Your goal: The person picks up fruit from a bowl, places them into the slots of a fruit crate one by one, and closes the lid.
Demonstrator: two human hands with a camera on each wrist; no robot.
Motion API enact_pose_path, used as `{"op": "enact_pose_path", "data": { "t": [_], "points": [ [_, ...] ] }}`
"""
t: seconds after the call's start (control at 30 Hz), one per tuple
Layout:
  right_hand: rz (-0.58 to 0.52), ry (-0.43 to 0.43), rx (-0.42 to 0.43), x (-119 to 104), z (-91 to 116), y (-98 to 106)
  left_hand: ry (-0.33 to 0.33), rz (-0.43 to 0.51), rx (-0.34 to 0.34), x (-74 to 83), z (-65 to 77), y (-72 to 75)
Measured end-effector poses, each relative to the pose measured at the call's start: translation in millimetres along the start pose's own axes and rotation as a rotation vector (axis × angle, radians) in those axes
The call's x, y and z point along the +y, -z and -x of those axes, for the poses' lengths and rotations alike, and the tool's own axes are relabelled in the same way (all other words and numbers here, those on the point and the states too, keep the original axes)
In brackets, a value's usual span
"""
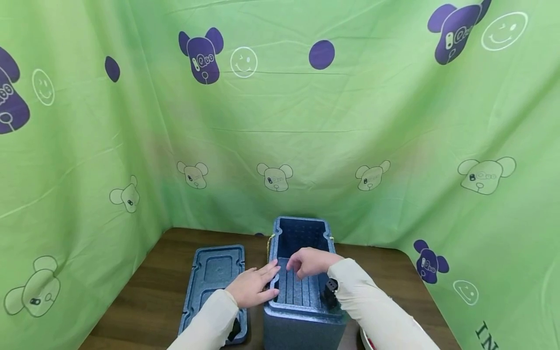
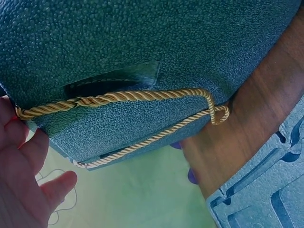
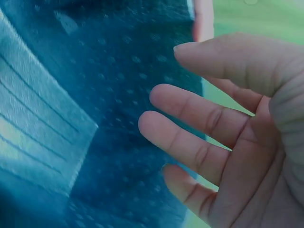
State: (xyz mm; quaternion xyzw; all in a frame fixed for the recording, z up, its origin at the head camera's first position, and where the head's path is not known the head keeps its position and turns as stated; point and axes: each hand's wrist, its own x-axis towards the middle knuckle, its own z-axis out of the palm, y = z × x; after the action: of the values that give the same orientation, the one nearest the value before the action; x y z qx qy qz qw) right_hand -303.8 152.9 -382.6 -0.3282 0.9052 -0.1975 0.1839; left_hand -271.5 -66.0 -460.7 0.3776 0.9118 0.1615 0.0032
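Foam box (image 1: 302, 333) on the table (image 1: 153, 287) could, I judge, skid or tip if the left hand (image 1: 251, 287) — fingers straight at its left rim (image 1: 274, 243), gripping nothing — pushes sideways, or the right hand (image 1: 310, 261), loose-fingered and empty at the opening, knocks it. It looks dark blue, pebbly, uncovered, with a ribbed panel (image 1: 302, 291) inside and gold cord (image 2: 142, 97) outside.

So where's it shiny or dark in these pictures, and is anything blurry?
Head view: the green cloth is bright, while the far inside of the blue box is darker; left wrist view: the gold rope looks clear; right wrist view: pale glare on the grooved panel, a dim, blurry bottom-left corner, and fairly clear right fingers.
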Motion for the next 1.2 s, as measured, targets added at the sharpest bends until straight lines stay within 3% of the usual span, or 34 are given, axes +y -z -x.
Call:
{"op": "enact_pose_path", "data": {
  "t": [0.1, 0.3, 0.53, 0.83, 1.0, 1.2],
  "points": [
    [0.025, 0.027, 0.033, 2, 8, 10, 0.001, -0.022, 0.005, -2.4, 0.7, 0.5],
    [-0.057, 0.018, 0.102, 18, 42, 21, -0.003, -0.019, -0.006, -1.0, 1.8, -2.2],
    [-0.050, 0.094, 0.185, 48, 80, 24, -0.006, -0.011, -0.008, 0.4, 3.9, -1.3],
    [-0.044, 0.008, 0.336, 88, 119, 25, -0.015, -0.021, 0.008, -0.8, 2.4, 8.2],
    [-0.077, -0.059, 0.344, 102, 138, 20, -0.021, -0.017, 0.011, -1.2, -0.1, 9.1],
    [-0.116, -0.090, 0.343, 120, 156, 1, -0.004, 0.048, 0.050, -1.0, 4.2, -5.0]
  ]
}}
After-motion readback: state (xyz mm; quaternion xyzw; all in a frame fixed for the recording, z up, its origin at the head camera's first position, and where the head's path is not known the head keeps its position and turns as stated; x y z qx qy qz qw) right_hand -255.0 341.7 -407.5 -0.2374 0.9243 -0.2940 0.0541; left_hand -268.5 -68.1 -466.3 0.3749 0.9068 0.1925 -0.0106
